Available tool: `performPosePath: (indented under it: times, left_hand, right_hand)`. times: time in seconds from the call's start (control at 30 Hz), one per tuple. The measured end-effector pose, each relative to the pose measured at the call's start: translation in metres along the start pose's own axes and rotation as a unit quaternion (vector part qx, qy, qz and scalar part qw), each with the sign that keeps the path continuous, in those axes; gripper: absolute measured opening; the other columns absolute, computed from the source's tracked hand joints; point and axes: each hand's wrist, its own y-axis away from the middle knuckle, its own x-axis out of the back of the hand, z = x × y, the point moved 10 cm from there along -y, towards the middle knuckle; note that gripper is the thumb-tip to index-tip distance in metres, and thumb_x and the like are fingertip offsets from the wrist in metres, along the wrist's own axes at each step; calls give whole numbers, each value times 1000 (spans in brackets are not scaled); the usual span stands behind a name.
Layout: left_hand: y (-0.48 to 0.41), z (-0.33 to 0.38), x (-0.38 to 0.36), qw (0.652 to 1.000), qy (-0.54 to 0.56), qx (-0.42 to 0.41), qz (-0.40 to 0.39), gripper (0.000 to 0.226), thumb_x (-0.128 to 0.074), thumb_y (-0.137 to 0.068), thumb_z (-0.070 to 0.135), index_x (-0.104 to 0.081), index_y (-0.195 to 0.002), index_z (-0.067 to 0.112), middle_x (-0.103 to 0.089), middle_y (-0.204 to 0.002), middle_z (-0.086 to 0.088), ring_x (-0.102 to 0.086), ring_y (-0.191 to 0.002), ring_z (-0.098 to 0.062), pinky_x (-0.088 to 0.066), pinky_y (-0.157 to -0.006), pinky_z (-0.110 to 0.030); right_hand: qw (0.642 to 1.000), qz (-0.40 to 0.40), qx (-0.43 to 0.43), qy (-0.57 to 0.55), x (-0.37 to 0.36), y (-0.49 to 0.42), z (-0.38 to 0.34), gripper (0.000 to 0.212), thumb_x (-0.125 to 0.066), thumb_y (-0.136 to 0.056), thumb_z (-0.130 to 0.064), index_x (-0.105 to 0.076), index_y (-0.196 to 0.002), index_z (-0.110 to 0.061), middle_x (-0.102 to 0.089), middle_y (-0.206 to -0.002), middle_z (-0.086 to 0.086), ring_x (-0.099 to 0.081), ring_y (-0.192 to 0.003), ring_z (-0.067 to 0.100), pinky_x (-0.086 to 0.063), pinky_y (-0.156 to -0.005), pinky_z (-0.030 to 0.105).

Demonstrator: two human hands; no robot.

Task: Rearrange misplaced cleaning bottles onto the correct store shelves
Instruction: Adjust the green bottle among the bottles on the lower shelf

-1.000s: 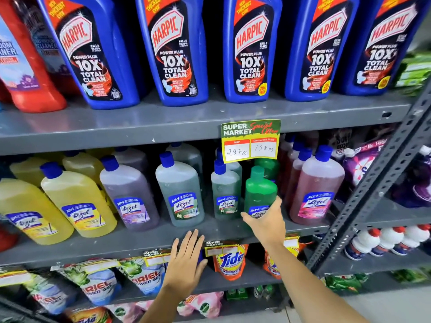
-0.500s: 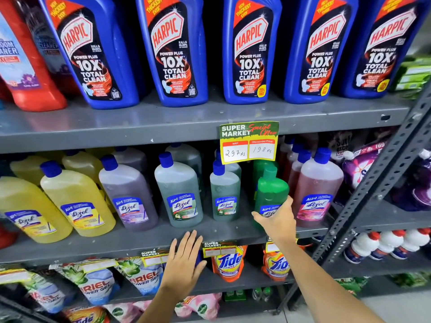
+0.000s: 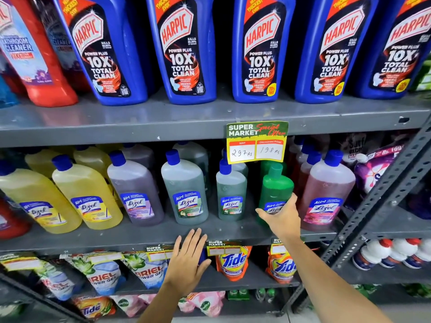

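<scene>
gripping the green lizol bottle [image 3: 276, 187] low on its body with the right hand [image 3: 281, 216], thumb on the bottle's left side and fingers [image 3: 291, 201] wrapped over the label; bottle upright or nearly so, on or just above the middle shelf [image 3: 140, 238], between the small grey-green lizol bottle [image 3: 231, 194] and the pink lizol bottle [image 3: 326, 194]. gripped low, probably for steady sliding into the narrow gap without knocking either neighbour. whether the base rests on the shelf cannot be told, being hidden behind the hand.

resting open at the shelf's front edge, the left hand [image 3: 186, 259]: fingers spread and flat, holding nothing, probably for balance or in readiness to steady the row.

hanging from the upper shelf lip, the price tag [image 3: 256, 142], covering the top of the gap just above the green cap. sorted by colour along the row: yellow lizol bottles [image 3: 86, 194] to the left, then a purple lizol bottle [image 3: 135, 190] and a large grey-green one [image 3: 186, 190]. lined above, blue harpic bottles [image 3: 184, 50]; shelved below, tide pouches [image 3: 233, 262].
</scene>
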Motion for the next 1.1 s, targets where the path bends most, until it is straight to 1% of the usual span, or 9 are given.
performPosePath:
  times: [0.13,0.23,0.33,0.4,0.5,0.67,0.8,0.9,1.1]
  left_hand:
    - [-1,1,1,1000,-4,10,-16,66,-16,-104,58,-41,-147,15,-39,-153,-6,-29,-142,-23,-14,-112,-47]
    - [-1,4,11,1000,12,15,1,68,-14,-103,60,-46,-144,16,-39,-153,-3,-34,-141,-22,-9,-112,-44]
    - [7,2,40,997,32,33,63,69,-11,-103,61,-41,-148,18,-30,-157,2,-23,-145,-16,-6,-113,-46]
    - [19,-7,72,989,54,59,124,68,-11,-103,61,-39,-149,20,-27,-158,4,-16,-147,-11,-4,-115,-45]
    - [46,-25,130,976,62,89,191,66,-13,-103,60,-42,-148,20,-27,-157,7,-17,-146,-9,-5,-115,-43]
    - [112,-66,215,954,48,132,264,64,-16,-102,59,-33,-152,22,-22,-158,9,-12,-148,-9,-2,-118,-47]
    - [163,-110,258,950,24,143,277,61,-18,-103,57,-30,-153,23,-27,-158,6,-15,-147,-7,-8,-118,-47]
    - [199,-150,288,949,-11,140,281,62,-18,-104,57,-34,-151,21,-29,-158,4,-18,-146,-10,-8,-118,-45]
    - [248,-230,346,949,-60,120,284,65,-18,-103,58,-42,-147,19,-30,-157,4,-17,-147,-10,-12,-118,-48]
  right_hand:
    - [1000,-18,-8,-22,-6,5,7,104,-89,-56,-47,-30,-136,-16,-57,-125,6,-59,-115,30,-49,-95,44]
    - [996,5,-21,-91,-10,29,24,121,-88,-60,-48,-17,-150,-9,-35,-149,15,-34,-139,29,-34,-114,49]
    - [980,80,-13,-180,-3,70,32,99,-72,-78,-50,-19,-151,-8,-27,-151,16,-31,-139,25,-33,-113,54]
    - [968,109,18,-225,0,90,23,79,-69,-85,-32,-28,-148,-8,-34,-145,11,-38,-134,23,-38,-109,55]
    - [959,87,137,-233,-1,104,-28,69,-58,-84,-36,-37,-144,-6,-34,-142,-14,-39,-135,16,-32,-113,44]
    - [918,-27,351,-181,-25,155,-157,59,-50,-89,-34,-45,-138,-1,-35,-152,12,-28,-146,23,-21,-119,27]
    - [856,-92,475,-182,-59,207,-248,50,-49,-93,-26,-48,-137,-2,-35,-155,15,-25,-148,30,-19,-120,36]
    - [819,-99,531,-193,-84,237,-306,47,-50,-93,-19,-48,-137,-3,-35,-155,19,-23,-148,34,-18,-120,37]
    - [803,-40,556,-210,-129,283,-400,40,-50,-94,-15,-56,-130,2,-38,-152,23,-28,-146,35,-25,-118,41]
